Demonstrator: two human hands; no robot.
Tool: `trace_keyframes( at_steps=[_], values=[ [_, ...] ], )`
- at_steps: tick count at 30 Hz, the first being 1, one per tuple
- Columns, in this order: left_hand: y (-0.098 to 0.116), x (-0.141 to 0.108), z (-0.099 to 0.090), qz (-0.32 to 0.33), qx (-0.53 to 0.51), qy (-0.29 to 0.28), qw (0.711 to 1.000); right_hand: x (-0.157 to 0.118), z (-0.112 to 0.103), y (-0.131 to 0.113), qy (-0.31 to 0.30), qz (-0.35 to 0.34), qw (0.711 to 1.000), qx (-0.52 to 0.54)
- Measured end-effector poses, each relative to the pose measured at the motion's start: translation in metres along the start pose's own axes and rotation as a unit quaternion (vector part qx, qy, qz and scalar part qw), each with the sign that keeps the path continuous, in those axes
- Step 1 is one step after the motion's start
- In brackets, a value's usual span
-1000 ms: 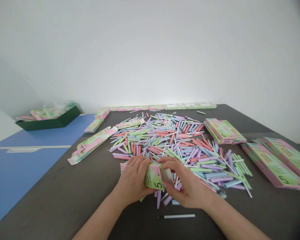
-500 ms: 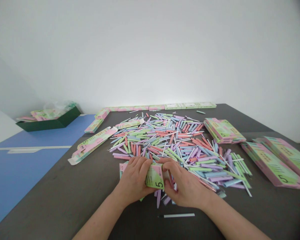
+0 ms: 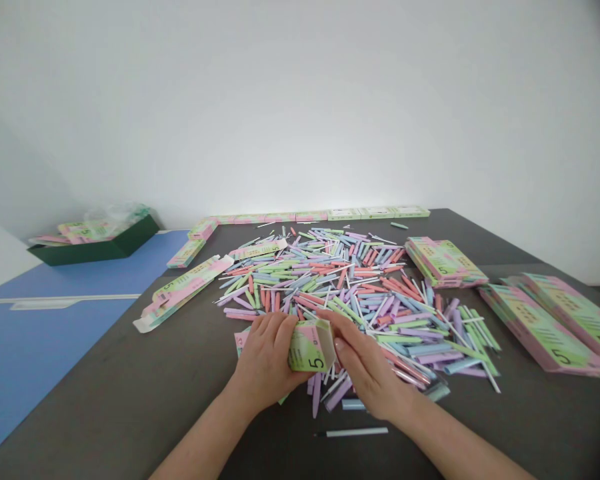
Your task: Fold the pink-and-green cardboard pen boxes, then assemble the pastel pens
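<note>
My left hand is wrapped over a pink and green printed cardboard box marked with a large 5. The box's right end stands open, with a pale inner flap showing. My right hand is at that end, its index finger along the flap's upper edge; the thumb is mostly hidden. Behind and below the box lies a wide heap of pastel pens in purple, green, blue and coral, mixed with thin white refills. One dark-tipped white refill lies alone nearest me.
Opened boxes lie on the left. Stacked flat boxes and more stacks sit on the right. A row of boxes lines the table's back edge. On a blue surface, a dark green tray holds packaging.
My right hand's fingers have straightened from a curled pinch and shifted along the box's end. The end now gapes wider, with its flap visible. My left hand keeps its hold.
</note>
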State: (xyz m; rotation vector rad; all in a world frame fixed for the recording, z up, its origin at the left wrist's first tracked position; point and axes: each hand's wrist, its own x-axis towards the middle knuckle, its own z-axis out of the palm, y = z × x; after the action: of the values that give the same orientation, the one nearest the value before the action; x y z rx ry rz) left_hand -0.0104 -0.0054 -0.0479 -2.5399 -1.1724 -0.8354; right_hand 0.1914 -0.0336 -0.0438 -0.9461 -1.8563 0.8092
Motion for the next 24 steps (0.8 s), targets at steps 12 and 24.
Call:
trace_keyframes(
  at_steps=[12,24],
  values=[
    [0.0052,-0.0001,0.0023,-0.007,-0.002,-0.021,1.0,0.0034,0.0065,0.0036,0.017,-0.03,0.987,-0.158],
    [0.0084,-0.0012,0.0053,-0.013,-0.01,-0.038,0.999,0.0002,0.0108,0.0089,0.019,-0.08,0.972,-0.218]
  ],
)
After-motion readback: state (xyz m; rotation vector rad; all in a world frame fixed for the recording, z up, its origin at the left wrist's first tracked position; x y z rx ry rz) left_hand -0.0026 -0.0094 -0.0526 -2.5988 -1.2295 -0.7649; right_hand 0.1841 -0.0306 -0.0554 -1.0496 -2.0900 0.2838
